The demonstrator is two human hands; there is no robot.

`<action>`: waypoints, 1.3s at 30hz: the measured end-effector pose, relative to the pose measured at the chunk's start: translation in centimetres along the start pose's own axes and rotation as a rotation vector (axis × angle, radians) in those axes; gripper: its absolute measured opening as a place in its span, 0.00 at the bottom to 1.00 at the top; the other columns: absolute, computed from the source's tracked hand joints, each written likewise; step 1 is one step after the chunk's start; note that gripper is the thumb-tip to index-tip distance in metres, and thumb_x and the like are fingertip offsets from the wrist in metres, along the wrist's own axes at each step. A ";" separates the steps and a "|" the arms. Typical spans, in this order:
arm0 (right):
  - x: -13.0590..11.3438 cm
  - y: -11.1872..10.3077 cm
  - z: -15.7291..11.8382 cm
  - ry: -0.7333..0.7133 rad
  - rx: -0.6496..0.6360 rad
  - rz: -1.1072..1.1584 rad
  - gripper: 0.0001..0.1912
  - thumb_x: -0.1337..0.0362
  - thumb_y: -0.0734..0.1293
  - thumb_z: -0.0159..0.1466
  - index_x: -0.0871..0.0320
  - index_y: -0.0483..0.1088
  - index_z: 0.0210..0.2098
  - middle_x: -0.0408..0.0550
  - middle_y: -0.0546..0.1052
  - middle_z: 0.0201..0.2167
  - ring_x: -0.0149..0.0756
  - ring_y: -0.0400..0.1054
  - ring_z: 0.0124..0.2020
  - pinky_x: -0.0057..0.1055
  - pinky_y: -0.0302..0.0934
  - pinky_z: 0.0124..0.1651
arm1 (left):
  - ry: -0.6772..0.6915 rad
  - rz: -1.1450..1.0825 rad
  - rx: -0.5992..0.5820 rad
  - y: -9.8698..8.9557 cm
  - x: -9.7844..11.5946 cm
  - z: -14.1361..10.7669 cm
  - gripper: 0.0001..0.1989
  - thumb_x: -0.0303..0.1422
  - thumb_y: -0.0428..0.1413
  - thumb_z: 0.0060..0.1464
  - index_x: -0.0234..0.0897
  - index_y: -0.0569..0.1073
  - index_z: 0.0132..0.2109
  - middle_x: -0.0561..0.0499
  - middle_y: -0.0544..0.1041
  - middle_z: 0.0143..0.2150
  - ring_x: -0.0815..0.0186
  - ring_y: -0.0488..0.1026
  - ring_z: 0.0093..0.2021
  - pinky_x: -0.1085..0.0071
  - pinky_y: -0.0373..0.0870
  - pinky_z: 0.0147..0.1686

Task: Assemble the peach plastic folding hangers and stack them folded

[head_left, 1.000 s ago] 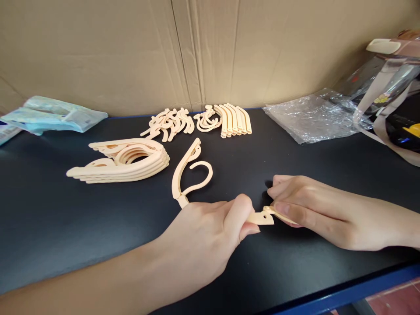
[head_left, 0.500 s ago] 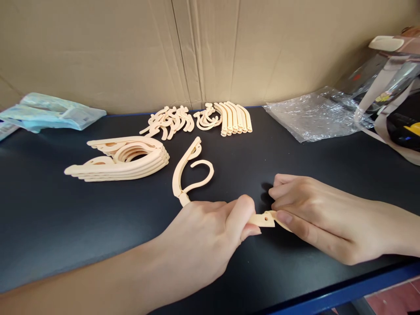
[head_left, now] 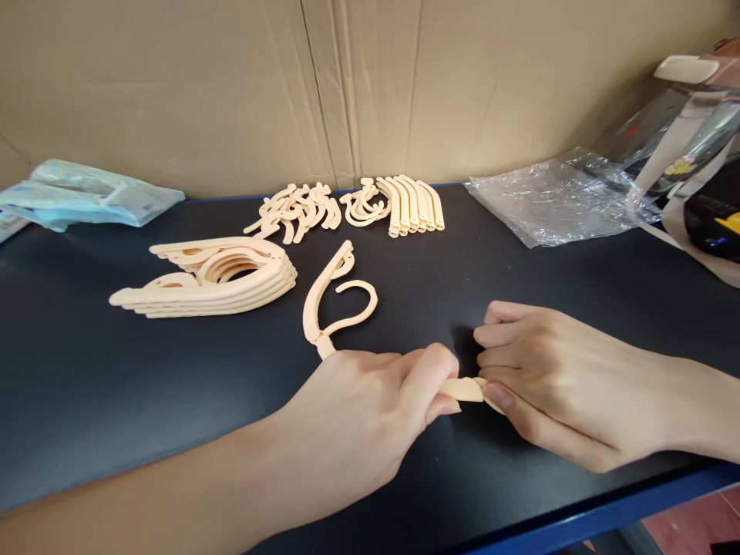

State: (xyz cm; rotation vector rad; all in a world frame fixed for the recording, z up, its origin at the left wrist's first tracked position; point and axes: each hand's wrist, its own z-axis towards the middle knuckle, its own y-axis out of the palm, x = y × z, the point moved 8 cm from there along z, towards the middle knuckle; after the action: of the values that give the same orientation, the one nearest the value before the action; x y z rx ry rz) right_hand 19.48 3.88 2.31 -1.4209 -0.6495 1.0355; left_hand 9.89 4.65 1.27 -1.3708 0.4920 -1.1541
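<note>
My left hand (head_left: 370, 408) is wrapped round a cream plastic hanger (head_left: 313, 304), whose curved arm and hook stick up beyond the knuckles. The hanger's other end (head_left: 467, 389) comes out between my left thumb and finger. At its tip, my right hand (head_left: 549, 381) pinches a small curved cream piece (head_left: 495, 399), mostly hidden under the thumb; the two parts touch. The right fingers are curled in. To the left lies a neat stack of folded cream hangers (head_left: 231, 297).
At the back lie loose curved pieces (head_left: 297, 212), hooks (head_left: 364, 206) and a row of straight arms (head_left: 410, 206). A clear plastic bag (head_left: 555, 200) and a strapped bottle (head_left: 687, 139) are at the right, a blue-white packet (head_left: 92, 193) at the left, cardboard (head_left: 202, 92) behind.
The hanger's near end has turned slightly, so the hole seen in it before no longer shows. Both hands keep their hold, and the view has shifted a little.
</note>
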 end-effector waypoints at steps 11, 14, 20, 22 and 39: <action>2.7 -3.2 -0.5 0.098 0.243 -0.437 0.20 0.53 0.58 0.73 0.60 0.71 0.34 0.53 0.74 0.34 0.42 0.64 0.36 0.38 0.54 0.41 | 0.129 0.066 0.121 -1.4 1.6 -0.2 0.09 0.22 0.48 0.63 0.31 0.72 0.41 0.48 0.73 0.36 0.62 0.70 0.34 0.66 0.69 0.32; 3.3 -3.5 -0.8 0.167 0.268 -0.433 0.18 0.54 0.59 0.73 0.60 0.72 0.37 0.49 0.74 0.29 0.40 0.65 0.30 0.37 0.55 0.39 | 0.156 0.151 0.155 -1.5 1.7 -0.4 0.07 0.22 0.51 0.62 0.32 0.74 0.41 0.47 0.74 0.39 0.59 0.70 0.38 0.62 0.69 0.37; 3.1 -2.6 -0.5 0.172 0.216 -0.140 0.14 0.57 0.60 0.73 0.60 0.72 0.40 0.45 0.75 0.28 0.35 0.68 0.28 0.34 0.56 0.37 | 0.161 0.205 0.170 -1.3 1.8 -0.5 0.06 0.23 0.54 0.63 0.33 0.76 0.42 0.49 0.76 0.37 0.61 0.69 0.35 0.63 0.67 0.32; 2.6 -2.2 -0.2 0.120 0.192 -0.053 0.13 0.58 0.60 0.73 0.60 0.71 0.42 0.48 0.76 0.35 0.35 0.69 0.32 0.34 0.57 0.39 | 0.161 0.220 0.192 -1.6 2.0 -0.5 0.09 0.24 0.51 0.66 0.33 0.77 0.46 0.50 0.78 0.37 0.63 0.69 0.32 0.65 0.66 0.29; 1.2 -1.8 0.2 0.068 0.115 0.078 0.24 0.79 0.59 0.61 0.59 0.68 0.54 0.52 0.77 0.48 0.39 0.69 0.52 0.34 0.63 0.54 | 0.022 0.329 0.270 -5.6 -2.6 -4.5 0.14 0.18 0.49 0.64 0.36 0.69 0.52 0.47 0.76 0.49 0.63 0.73 0.47 0.66 0.70 0.48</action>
State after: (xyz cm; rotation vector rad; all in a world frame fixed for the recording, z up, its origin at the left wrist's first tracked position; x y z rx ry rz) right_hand 20.21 5.31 3.82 -1.3835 -0.4807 1.0635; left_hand 3.07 5.74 4.60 -1.0018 0.5339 -0.9281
